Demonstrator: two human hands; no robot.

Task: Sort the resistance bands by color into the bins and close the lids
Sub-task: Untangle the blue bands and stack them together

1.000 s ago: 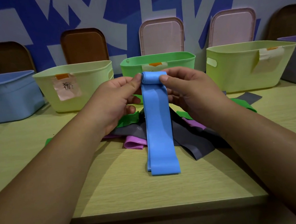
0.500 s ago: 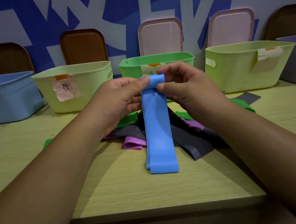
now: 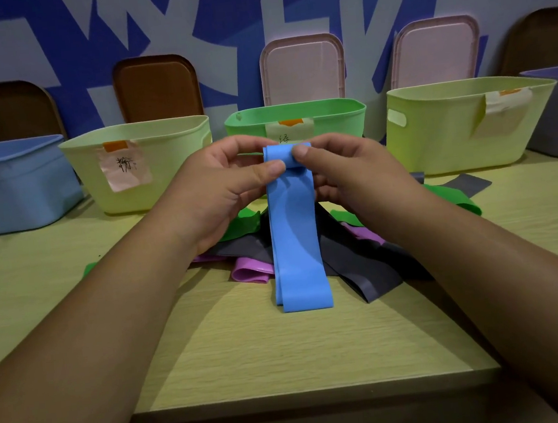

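- The left hand [image 3: 220, 190] and the right hand [image 3: 346, 176] each pinch the top end of the blue band [image 3: 296, 244] between thumb and curled fingers. That end is turned over into a small roll, held up at twelve o'clock of the loose pile [image 3: 355, 258].
- The rest of the blue band runs down toward six o'clock. Its lower loop lies on the counter [image 3: 286, 355], across other bands.
- The step in hand looks like rolling the band before binning it. The sorting seems barely begun: the pile is mixed, and the lids [image 3: 302, 67] lean against the wall behind the bins.
- The rubber is springy, so if either thumb eases off, the roll will likely unwind.
- The tail overlaps the pile. Winding or lifting it could drag a grey band [image 3: 364, 281] or the purple band [image 3: 251, 271] toward the counter's front edge at six o'clock.
- The blue bin [image 3: 9, 184] sits well apart at nine o'clock, while the green bin [image 3: 329, 116] is just behind the hands at twelve. A short drop would land the band in the wrong colour.
- A slack roll could open during the carry to nine o'clock and hang over a rim, which would later foul the lid.
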